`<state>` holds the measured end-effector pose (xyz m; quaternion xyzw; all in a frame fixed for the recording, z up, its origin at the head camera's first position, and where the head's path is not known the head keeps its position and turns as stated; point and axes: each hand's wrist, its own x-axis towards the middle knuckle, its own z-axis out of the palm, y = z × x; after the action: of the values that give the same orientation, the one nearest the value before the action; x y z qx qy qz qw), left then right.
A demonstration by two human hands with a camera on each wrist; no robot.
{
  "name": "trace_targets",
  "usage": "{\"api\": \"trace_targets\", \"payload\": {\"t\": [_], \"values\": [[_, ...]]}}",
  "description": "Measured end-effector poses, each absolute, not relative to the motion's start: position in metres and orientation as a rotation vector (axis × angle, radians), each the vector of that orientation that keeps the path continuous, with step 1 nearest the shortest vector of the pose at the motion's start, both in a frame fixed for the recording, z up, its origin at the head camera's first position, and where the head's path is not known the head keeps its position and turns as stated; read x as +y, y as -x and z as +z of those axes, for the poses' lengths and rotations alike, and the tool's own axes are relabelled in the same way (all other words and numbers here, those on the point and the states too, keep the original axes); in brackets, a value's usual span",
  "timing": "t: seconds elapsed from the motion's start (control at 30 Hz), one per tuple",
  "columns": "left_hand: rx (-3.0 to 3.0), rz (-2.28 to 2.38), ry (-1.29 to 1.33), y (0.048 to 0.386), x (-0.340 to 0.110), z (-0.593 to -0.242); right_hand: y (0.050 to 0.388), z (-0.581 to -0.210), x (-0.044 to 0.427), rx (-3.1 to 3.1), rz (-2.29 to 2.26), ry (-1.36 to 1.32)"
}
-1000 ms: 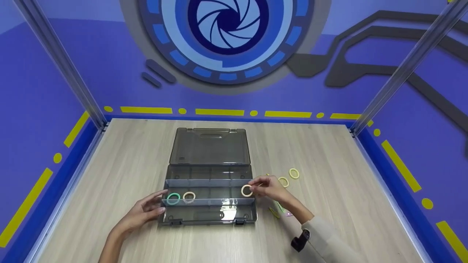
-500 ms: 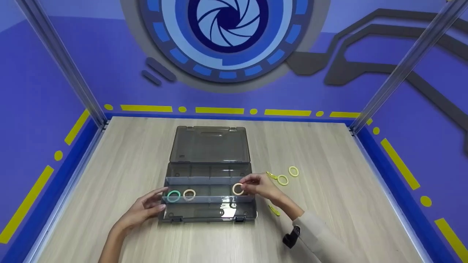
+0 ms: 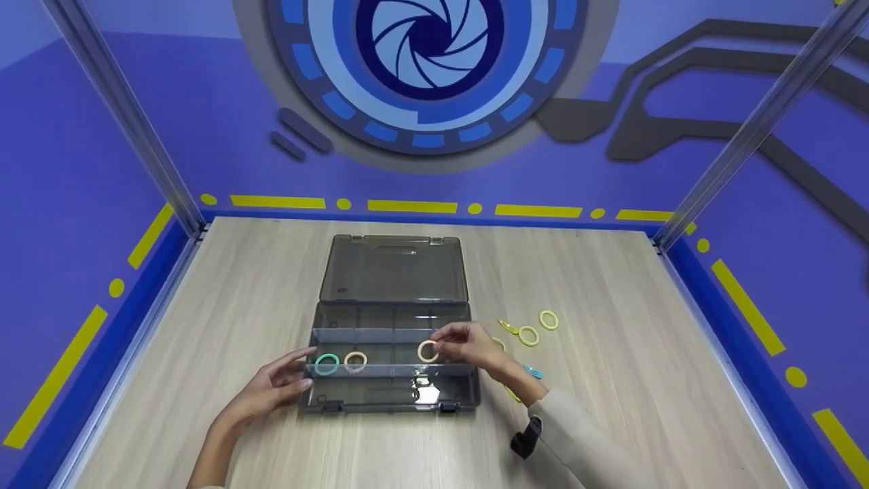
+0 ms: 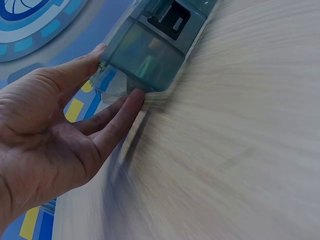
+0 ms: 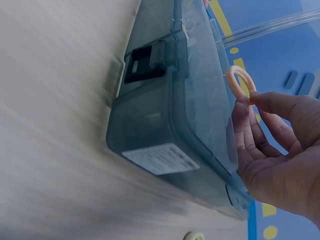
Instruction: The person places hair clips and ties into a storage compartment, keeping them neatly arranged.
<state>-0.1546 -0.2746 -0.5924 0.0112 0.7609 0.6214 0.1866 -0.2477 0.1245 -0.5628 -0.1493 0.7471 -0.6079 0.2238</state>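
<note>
In the head view, my right hand (image 3: 468,346) pinches a peach hair tie (image 3: 426,351) between thumb and fingertips, over the middle compartment of a smoky clear plastic box (image 3: 390,407). The right wrist view shows the peach hair tie (image 5: 234,82) held upright above the rim. My left hand (image 3: 268,390) rests its fingertips and thumb against the box's left end, fingers fairly straight. In the left wrist view, that hand (image 4: 65,125) touches the box corner (image 4: 145,65). A green hair tie (image 3: 327,365) and another peach one (image 3: 356,362) lie in the left of the middle compartment.
The box lid (image 3: 394,268) lies folded back behind it. Right of the box are yellow hair ties (image 3: 529,335), a yellow hair clip (image 3: 507,327) and a blue clip (image 3: 533,371), partly behind the right arm. Walls surround the wooden table (image 3: 597,285).
My right hand has moved left over the middle compartment, carrying the peach hair tie from the box's right end. The left hand stays at the left end.
</note>
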Motion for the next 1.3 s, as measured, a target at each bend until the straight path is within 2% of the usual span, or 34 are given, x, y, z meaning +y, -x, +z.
{"api": "trace_targets", "payload": {"t": [0.83, 1.3], "values": [[2.15, 1.767, 0.002, 0.154, -0.271, -0.593, 0.245, -0.574, 0.068, 2.109, -1.684, 0.558], [2.073, 1.817, -0.097, 0.152, -0.275, -0.595, 0.243, -0.576, 0.042, 2.398, -1.526, 0.613]]}}
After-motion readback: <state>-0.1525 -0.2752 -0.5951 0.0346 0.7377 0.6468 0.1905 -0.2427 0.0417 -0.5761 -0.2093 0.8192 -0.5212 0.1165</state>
